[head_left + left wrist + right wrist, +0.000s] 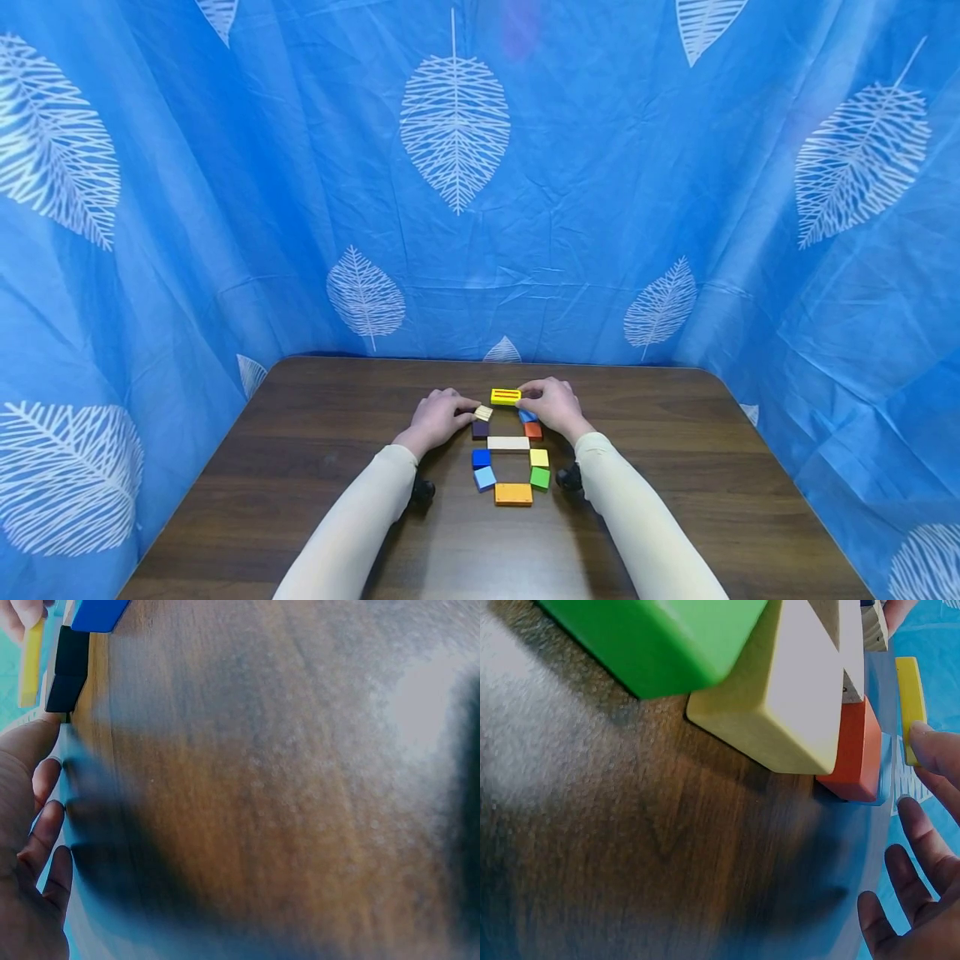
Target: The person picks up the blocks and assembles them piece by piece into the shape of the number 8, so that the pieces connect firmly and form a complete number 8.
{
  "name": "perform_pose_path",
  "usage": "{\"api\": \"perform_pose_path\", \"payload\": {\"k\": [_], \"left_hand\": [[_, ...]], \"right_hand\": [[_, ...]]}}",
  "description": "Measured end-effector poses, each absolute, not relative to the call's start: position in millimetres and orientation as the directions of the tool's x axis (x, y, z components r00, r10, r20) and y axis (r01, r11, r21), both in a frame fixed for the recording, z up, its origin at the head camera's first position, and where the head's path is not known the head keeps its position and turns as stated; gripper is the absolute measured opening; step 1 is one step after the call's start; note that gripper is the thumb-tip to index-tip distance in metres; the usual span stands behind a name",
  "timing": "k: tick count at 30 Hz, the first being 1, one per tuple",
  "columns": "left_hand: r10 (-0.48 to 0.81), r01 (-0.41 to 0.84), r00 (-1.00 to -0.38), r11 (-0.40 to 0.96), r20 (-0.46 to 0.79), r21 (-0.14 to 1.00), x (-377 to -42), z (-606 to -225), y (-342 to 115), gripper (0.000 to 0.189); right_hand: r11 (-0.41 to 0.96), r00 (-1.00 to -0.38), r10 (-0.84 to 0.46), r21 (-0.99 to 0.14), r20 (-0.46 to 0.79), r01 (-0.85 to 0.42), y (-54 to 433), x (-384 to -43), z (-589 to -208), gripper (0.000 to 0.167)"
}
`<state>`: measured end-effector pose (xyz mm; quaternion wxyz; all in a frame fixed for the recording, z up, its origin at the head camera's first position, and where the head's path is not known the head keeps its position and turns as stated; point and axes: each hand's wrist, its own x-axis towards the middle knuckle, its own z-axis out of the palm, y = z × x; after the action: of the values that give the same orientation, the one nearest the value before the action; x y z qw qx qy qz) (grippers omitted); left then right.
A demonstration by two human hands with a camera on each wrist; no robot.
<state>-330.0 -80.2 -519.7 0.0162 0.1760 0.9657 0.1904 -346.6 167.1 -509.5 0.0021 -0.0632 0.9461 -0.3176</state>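
Note:
At the far end of a figure laid out from blocks, my right hand (553,406) pinches a yellow block with red lines (506,397) by its right end, between thumb and forefinger. Its other fingers are spread in the right wrist view. My left hand (438,417) has thumb and forefinger on a small plain wood block (483,412), which sits turned at an angle by the black block (480,430). Close under the right hand are a blue block (528,416), partly covered by it, and a red block (533,431).
Nearer me in the figure are a long pale block (507,445), dark blue (481,459), light blue (484,478), pale yellow (539,458) and green (540,477) blocks, and an orange block (513,495) in front. The brown table (337,433) ends at a blue leaf-print curtain (525,275).

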Motion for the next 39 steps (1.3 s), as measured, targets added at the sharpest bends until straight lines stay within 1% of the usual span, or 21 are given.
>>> {"api": "perform_pose_path", "payload": {"k": [21, 27, 39], "left_hand": [[0.346, 0.336, -0.937, 0.866, 0.042, 0.372, -329.9, -520.1, -79.5, 0.031], [0.33, 0.317, -0.944, 0.873, 0.029, 0.37, -330.8, -521.5, -79.3, 0.032], [0.336, 0.324, -0.941, 0.867, 0.036, 0.379, -331.7, -523.2, -80.7, 0.032]], "right_hand": [[0.817, -0.99, -0.133, -0.57, -0.042, -0.086, 163.7, -351.5, -511.1, 0.028], [0.819, -0.989, -0.143, -0.565, -0.038, -0.096, 163.6, -352.3, -511.6, 0.028], [0.818, -0.989, -0.139, -0.568, -0.039, -0.093, 161.4, -350.9, -510.6, 0.029]]}}
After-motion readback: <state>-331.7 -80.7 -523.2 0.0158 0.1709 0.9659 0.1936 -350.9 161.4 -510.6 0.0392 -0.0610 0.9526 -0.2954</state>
